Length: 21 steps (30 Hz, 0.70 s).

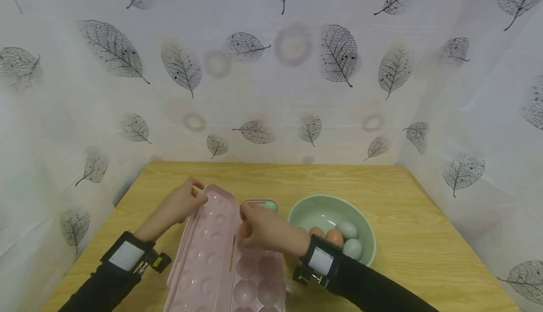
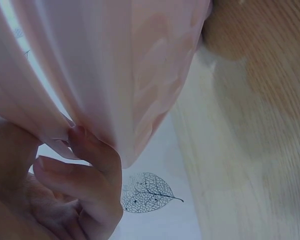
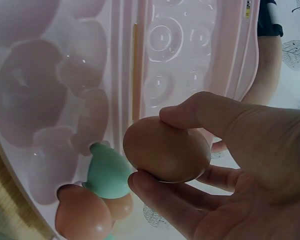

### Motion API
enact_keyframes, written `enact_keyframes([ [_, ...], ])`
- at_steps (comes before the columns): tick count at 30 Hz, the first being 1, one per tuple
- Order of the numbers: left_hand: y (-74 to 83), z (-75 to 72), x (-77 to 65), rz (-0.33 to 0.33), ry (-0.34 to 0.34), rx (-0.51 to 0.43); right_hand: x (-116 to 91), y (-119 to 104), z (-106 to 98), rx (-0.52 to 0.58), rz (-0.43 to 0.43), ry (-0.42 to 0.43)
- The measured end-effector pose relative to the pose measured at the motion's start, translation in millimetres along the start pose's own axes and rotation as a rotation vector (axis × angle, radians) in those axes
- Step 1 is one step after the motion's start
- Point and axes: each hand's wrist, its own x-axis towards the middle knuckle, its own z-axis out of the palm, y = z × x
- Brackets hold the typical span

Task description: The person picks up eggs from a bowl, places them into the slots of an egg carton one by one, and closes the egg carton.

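Observation:
A pink plastic egg box stands open, its dimpled lid [image 1: 208, 250] folded to the left and its tray of round cups [image 1: 257, 281] on the right. My left hand [image 1: 183, 202] pinches the far left edge of the lid between thumb and fingers. Over the far part of the tray, my right hand [image 1: 271, 229] holds a brown egg [image 3: 166, 150] between thumb and fingertips. In the right wrist view, a mint-green egg [image 3: 109, 172] and a brown egg [image 3: 83, 212] sit in the end cups. Part of another brown egg [image 3: 121, 206] shows behind them.
A pale green bowl [image 1: 311, 213] to the right of the box holds several brown and grey-green eggs [image 1: 346, 230]. Everything stands on a wooden table [image 1: 415, 255], with a leaf-print curtain [image 1: 271, 90] around its back and sides.

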Motion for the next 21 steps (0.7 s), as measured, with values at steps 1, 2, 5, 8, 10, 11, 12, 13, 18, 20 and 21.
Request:
enact_keyframes([
  [1, 0.3, -0.1, -0.1, 0.0, 0.0, 0.001, 0, 0, 1, 0.005, 0.001, -0.001],
  [2, 0.6, -0.1, -0.2, -0.001, -0.001, 0.001, 0, 1, 2, 0.01, 0.002, -0.004],
  [5, 1.3, -0.5, -0.7, -0.003, -0.005, 0.0, -1, 2, 5, 0.03, -0.001, -0.011],
  [8, 1.4, -0.7, -1.0, -0.008, -0.011, -0.003, -2, 2, 9, 0.032, -0.007, -0.011],
  [10, 1.0, -0.9, -0.8, -0.011, -0.011, -0.003, -1, 2, 12, 0.024, -0.004, -0.008],
  [11, 0.7, -1.0, -0.6, -0.012, -0.009, -0.002, 0, 2, 13, 0.02, 0.003, -0.009],
  [12, 0.4, -0.9, -0.4, -0.012, -0.008, 0.0, 0, 3, 15, 0.011, 0.007, -0.008],
  [13, 0.2, -0.9, -0.1, -0.011, -0.006, 0.002, 1, 3, 18, 0.001, 0.014, -0.008],
  [18, -0.9, -0.4, 0.9, -0.01, -0.008, 0.003, 3, 5, 29, -0.088, 0.018, 0.014],
  [20, -0.9, -0.4, 0.7, -0.012, -0.006, 0.001, 4, 5, 31, -0.128, 0.021, 0.02],
  [21, -1.0, -0.4, 0.5, -0.013, -0.006, 0.0, 4, 4, 32, -0.146, 0.026, 0.02],
])
